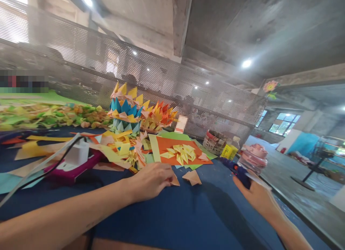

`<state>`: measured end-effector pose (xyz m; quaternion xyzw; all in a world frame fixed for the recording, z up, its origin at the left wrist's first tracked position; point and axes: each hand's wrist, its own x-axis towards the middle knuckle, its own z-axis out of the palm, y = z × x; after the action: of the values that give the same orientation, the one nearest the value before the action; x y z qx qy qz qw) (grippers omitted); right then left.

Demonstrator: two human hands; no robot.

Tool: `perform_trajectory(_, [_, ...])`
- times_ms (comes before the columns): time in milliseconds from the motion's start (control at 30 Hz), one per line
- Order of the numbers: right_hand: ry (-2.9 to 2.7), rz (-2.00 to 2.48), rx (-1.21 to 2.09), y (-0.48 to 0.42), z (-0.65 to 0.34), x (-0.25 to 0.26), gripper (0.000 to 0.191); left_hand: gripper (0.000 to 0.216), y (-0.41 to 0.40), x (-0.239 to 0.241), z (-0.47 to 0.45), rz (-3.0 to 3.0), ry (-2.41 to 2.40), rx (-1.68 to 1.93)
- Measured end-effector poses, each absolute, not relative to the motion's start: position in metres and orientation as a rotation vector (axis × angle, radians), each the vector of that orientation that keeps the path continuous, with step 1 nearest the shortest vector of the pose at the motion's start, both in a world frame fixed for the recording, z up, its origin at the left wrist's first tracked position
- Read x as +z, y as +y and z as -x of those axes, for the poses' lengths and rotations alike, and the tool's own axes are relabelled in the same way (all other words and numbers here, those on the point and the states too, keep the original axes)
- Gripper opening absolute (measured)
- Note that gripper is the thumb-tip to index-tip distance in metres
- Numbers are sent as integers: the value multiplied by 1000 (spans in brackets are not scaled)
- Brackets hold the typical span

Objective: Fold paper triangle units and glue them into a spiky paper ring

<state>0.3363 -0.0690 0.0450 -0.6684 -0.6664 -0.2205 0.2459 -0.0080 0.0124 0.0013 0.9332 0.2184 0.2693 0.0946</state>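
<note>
My left hand (155,180) is closed at the middle of the blue table, its fingers pinching a small folded peach paper piece (175,180). Just to the right lies another folded peach paper piece (192,177), apart from the hand. On the right side my right hand (260,196) is wrapped round a dark blue glue gun (239,172). The gun's nozzle points left, and a whitish glue stick sticks out at its back. Beyond both hands, yellow folded paper pieces (183,153) sit in a cluster on an orange paper sheet (164,144).
Folded-paper flowers (125,111) stand at the back. A power strip (70,167) with cables lies left, among paper strips and a heap of folded pieces (51,115). A yellow-labelled bottle (231,149), a basket (214,142) and a pink-lidded jar (253,158) stand back right, before a perforated screen (161,84).
</note>
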Motion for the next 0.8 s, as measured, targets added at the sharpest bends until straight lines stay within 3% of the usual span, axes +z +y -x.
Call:
perform_trajectory(167, [-2009,1466,-35,-56,-273,59,28,21,14,1,9,-2825,698,848])
perform_trajectory(333, [-2052,1281,271,-35,-241,51,32,17,20,0,11,-2904,940,975])
perform_trajectory(800, [-2327,1154,151,-55,-238,37,13,16,12,1,6,-3045,974,909])
